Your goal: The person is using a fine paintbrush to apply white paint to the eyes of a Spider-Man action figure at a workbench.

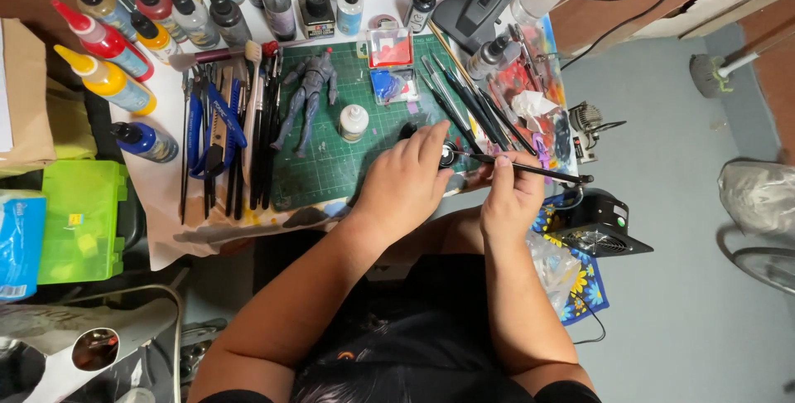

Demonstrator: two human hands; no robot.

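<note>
Two hands at mat edge, left hand (403,181) pinching small part (448,154), right hand (511,196) holding brush (530,171)

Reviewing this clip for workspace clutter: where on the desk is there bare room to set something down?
Bare green cutting mat lies between the grey figure, the small white jar and the left hand. Crowded: paint bottles along the back, pliers and tools left, brushes right, by the right hand.

Left hand (404,181) knuckles up, fingers curled and pinched, right hand (512,196) beside it, fingers pinched, forearms angled inward
</note>
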